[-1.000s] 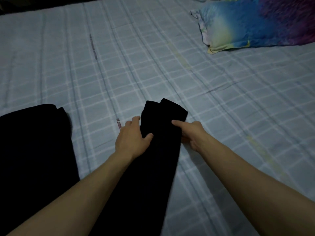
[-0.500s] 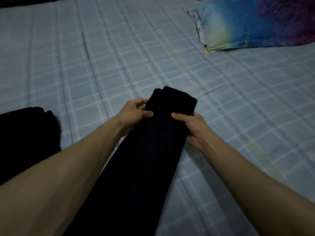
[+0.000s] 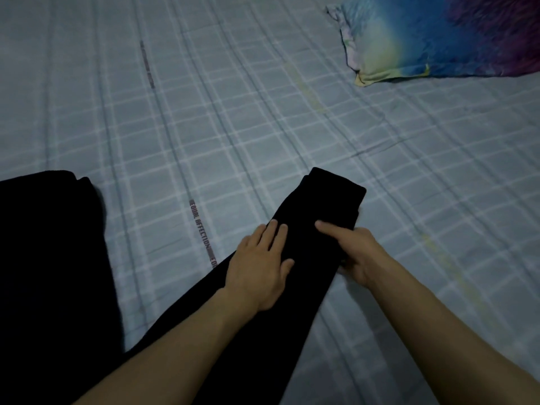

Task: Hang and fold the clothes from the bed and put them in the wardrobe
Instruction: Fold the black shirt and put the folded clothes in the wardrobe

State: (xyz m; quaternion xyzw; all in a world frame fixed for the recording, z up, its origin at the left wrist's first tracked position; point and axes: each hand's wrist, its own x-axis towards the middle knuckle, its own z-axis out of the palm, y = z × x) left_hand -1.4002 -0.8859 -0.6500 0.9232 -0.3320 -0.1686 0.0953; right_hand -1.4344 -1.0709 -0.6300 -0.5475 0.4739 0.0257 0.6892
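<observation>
A long black garment (image 3: 324, 200), folded lengthwise into a narrow strip, lies diagonally on the checked bed sheet (image 3: 233, 118). My left hand (image 3: 260, 264) rests flat on top of the strip, fingers straight. My right hand (image 3: 355, 252) grips the strip's right edge: the thumb lies on top and the fingers are tucked out of sight under the cloth. The garment's far end pokes out beyond both hands. A second black garment (image 3: 49, 258) lies spread out at the left.
A pillow (image 3: 438, 36) in a blue, yellow and purple case lies at the far right of the bed. The sheet carries printed lettering strips (image 3: 201, 229) between the two garments.
My left hand has let go of the garment's left edge and now lies flat on top of it. The view has shifted; the strip sits further right.
</observation>
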